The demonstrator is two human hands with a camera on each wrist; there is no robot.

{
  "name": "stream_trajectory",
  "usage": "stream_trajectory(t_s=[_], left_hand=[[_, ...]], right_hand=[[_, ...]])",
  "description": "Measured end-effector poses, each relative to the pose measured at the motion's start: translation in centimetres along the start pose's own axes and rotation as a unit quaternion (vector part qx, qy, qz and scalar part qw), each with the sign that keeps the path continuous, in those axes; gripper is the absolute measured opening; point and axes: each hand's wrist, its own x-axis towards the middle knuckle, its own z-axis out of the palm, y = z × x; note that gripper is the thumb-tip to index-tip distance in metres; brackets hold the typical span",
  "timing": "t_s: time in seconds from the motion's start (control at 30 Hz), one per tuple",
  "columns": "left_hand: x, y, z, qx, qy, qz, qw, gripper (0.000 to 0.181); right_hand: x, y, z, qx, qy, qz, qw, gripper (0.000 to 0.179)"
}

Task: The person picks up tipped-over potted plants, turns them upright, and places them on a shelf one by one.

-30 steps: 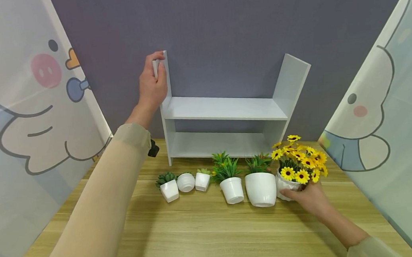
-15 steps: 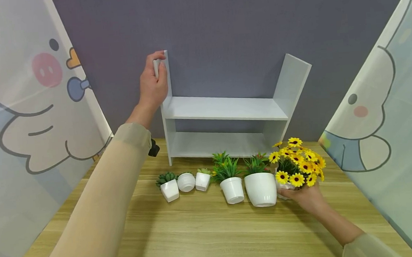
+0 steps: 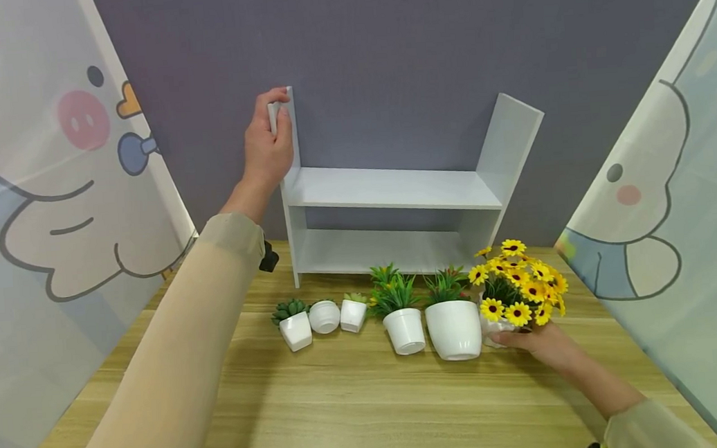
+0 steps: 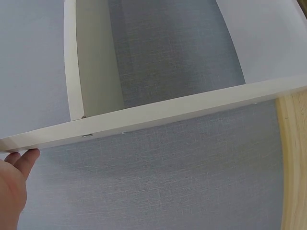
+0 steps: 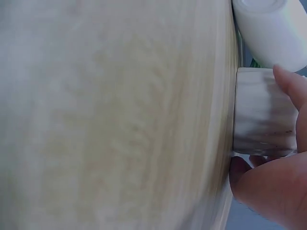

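My left hand (image 3: 267, 143) grips the top end of the left side panel of a white two-tier shelf (image 3: 387, 188); in the left wrist view its fingertips (image 4: 29, 158) lie against the panel's side. At the right end of a row of plants, my right hand (image 3: 545, 346) holds a white pot (image 5: 264, 112) of yellow artificial sunflowers (image 3: 519, 285). The thumb lies across the pot's front and the fingers go round its right side. Beside it stands a large white pot (image 3: 455, 330) with green leaves, then a smaller white pot (image 3: 405, 332) of green grass-like plant.
Left along the row stand three small succulent pots, the leftmost a square white pot (image 3: 295, 331). All rest on a wooden table (image 3: 371, 410) in front of the shelf. A grey wall (image 3: 385, 62) closes the back, with cartoon-printed panels (image 3: 71, 223) at both sides.
The sunflowers and their pot have shifted slightly left and leaned over a little, with my right hand on the pot. My left hand has kept its place on the shelf panel.
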Motion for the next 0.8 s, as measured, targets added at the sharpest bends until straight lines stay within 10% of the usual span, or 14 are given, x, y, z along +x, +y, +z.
stream_trajectory(t_s=[0.8], left_hand=[[0.0,0.5,0.2,0.02,-0.012,0.013,0.9996,0.036]], right_hand=[[-0.3,-0.6,-0.5,0.017,0.066,-0.054,0.9962,0.093]])
